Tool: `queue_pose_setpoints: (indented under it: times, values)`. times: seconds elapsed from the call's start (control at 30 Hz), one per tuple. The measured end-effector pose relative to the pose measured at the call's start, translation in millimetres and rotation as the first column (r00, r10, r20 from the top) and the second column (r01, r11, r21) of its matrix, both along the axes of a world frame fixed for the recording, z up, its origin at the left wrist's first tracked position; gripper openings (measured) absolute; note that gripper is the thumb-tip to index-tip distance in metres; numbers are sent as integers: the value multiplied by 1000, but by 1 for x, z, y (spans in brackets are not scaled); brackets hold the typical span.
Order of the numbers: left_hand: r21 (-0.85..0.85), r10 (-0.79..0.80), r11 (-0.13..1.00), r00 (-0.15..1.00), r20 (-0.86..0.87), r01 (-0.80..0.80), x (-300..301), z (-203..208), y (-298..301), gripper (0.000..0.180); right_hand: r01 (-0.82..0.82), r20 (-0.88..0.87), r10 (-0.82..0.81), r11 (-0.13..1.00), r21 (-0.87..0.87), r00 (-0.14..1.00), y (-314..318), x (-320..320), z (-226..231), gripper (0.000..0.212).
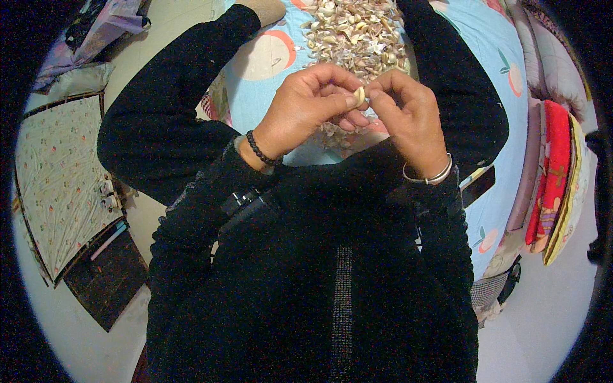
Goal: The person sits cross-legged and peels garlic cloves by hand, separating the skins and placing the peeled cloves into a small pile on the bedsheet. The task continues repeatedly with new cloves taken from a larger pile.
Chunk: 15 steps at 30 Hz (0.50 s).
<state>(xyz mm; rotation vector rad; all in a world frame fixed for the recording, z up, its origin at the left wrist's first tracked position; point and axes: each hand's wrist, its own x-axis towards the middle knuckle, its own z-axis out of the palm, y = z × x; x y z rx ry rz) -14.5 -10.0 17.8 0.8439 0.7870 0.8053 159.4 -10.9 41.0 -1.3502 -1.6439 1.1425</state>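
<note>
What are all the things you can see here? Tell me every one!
garlic clove: one, pale cream, pinched between the fingertips of both hands
pile of garlic cloves and skins: one heap, cream and tan, on the sheet beyond the hands
bed sheet: one, light blue with peach prints, under the pile
folded blankets: a stack, red, pink and yellow, at the right edge
flowered cloth: one, cream, on the floor at left
bead bracelet: one, black, on the left wrist
bangle: one, silver, on the right wrist
left hand: holding the clove
right hand: holding the clove
</note>
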Motion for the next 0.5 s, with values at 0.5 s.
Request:
queue_pose_setpoints:
  times: [0.5]
  values:
    - [4,24,1000,998,57,-24,3,-2,-2,23,-31,3,31,999,30,1000,0,3,-2,12]
